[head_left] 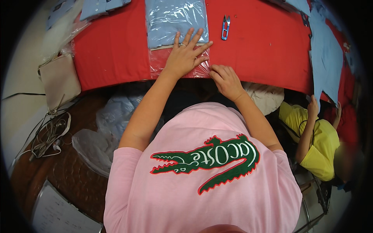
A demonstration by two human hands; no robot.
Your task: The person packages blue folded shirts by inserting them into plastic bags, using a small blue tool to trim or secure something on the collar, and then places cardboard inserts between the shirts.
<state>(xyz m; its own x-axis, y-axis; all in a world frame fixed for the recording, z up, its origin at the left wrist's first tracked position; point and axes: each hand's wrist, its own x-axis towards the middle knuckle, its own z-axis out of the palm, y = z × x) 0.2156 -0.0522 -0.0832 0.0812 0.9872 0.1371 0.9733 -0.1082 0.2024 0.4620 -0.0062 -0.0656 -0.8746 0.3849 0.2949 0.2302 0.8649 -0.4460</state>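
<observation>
1. Red cloth point(264, 46) covers the wide work table, and its near edge looks curved because of the lens.
2. The person at the table wears a pink short-sleeved shirt point(202, 209) with a large green crocodile patch point(227, 155) on it.
3. On the right side, a co-worker in a yellow top point(324, 145) holds the lower end of a light blue cloth garment point(327, 58), which hangs at the table's edge.
4. A clear, flat plastic bag point(159, 64) lies on the red cloth, before the person. Inside it is a folded light blue garment point(171, 21), filling the upper part; through the lower part the red colour is visible.
5. Crumpled, transparent plastic point(112, 116) lies below the table at left; its contents I cannot tell.
6. Near the table's left corner stands a beige, box-like case point(62, 79).
7. The left hand point(186, 56) is spread wide, palm down upon the bag, grasping nothing.
8. The right hand point(227, 79) is half curled, its fingertips at the bag's lower right edge; whether they pinch the film, I cannot tell.
9. Small blue metal thread snips point(225, 28) lie to the right of the bag, apart from it.
</observation>
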